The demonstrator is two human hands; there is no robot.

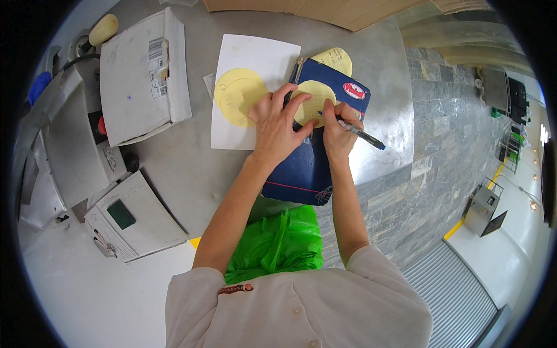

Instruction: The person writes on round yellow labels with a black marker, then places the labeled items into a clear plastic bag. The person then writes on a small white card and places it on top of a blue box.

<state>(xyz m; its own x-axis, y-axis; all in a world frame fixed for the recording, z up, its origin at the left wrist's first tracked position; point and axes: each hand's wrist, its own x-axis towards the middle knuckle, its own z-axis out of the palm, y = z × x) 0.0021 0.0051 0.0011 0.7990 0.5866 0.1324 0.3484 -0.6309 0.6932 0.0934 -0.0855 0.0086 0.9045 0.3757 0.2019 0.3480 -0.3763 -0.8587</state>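
A dark blue hardcover book lies on the metal table, and a round yellow paper rests on its cover. My left hand presses down at the left of that disc with fingers spread. A dark strip shows between two of its fingers; I cannot make out whether it is a pen or the cover. In my right hand a pen is pinched, its tip against the yellow paper. Left of the book, more yellow paper discs with handwriting lie on a white sheet.
Another written yellow paper sticks out beyond the book. A white cardboard box sits at the left, beside a grey metal machine. Nearer is a clipboard with papers. A green plastic bag is below the table edge. Brown cardboard stands behind.
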